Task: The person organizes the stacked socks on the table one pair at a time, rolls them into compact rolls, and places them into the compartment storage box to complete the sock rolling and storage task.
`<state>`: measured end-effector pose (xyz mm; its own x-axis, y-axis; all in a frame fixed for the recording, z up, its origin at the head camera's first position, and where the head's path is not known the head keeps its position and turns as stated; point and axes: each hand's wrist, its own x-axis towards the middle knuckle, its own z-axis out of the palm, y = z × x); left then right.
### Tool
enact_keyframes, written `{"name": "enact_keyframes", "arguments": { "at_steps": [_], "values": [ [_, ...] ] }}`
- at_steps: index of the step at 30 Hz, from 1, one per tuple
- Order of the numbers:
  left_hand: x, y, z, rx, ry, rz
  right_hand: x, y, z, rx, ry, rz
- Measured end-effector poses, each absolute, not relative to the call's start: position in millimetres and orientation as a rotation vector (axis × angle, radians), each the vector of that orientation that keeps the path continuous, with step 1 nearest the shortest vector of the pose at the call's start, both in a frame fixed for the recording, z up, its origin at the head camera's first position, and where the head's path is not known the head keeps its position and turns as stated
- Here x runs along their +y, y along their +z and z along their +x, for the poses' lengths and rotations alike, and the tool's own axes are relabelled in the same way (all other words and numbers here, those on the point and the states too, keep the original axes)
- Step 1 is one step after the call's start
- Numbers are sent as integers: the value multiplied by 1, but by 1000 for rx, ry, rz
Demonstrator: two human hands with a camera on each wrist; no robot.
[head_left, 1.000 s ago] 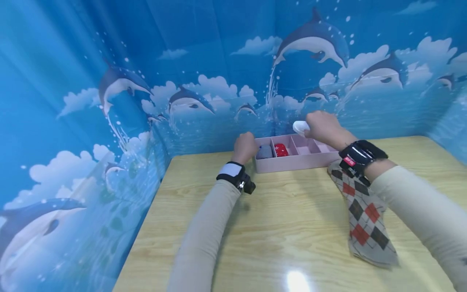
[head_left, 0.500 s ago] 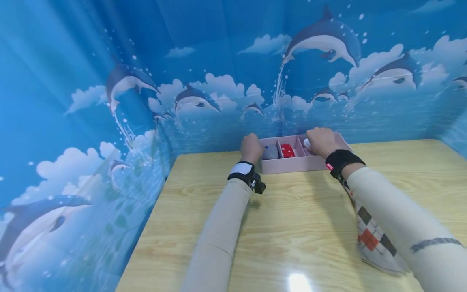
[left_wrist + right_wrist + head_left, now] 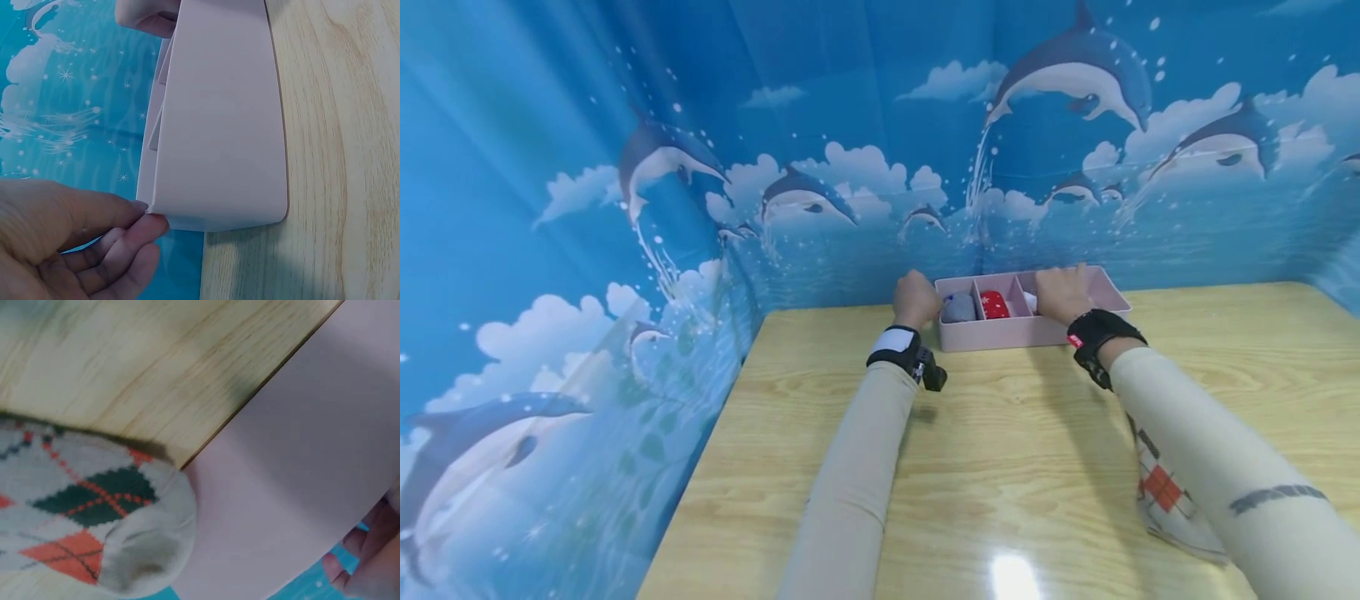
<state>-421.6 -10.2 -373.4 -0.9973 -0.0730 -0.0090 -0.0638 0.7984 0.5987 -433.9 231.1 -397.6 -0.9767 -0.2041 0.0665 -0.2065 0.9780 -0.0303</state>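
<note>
A pink divided box stands against the curtain at the table's far edge. My left hand pinches its left-end rim between thumb and index finger. A grey bundle lies in the leftmost compartment, and a red patterned one sits beside it. My right hand is down at the third compartment, touching a white bundle that it mostly covers. In the right wrist view some fingers show loosely bent; its grip is hidden. Under my right forearm lies an argyle sock.
The wooden table stretches in front of the box. A blue dolphin curtain hangs close behind and to the left. In the right wrist view the sock's toe reaches the box's front wall.
My right hand has lowered the white bundle from above the box into the third compartment. In the last half second its fingers have shifted slightly. My left hand stays on the rim.
</note>
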Motion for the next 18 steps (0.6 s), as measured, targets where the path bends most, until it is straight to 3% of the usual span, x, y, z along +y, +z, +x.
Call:
{"name": "enact_keyframes", "arguments": {
  "at_steps": [12, 18],
  "values": [
    [-4, -368, -416, -2958, -970, 109, 242, -381, -418, -3136, 654, 554],
    [-3, -366, -414, -2954, -970, 115, 240, -387, -418, -3106, 590, 389]
  ]
}}
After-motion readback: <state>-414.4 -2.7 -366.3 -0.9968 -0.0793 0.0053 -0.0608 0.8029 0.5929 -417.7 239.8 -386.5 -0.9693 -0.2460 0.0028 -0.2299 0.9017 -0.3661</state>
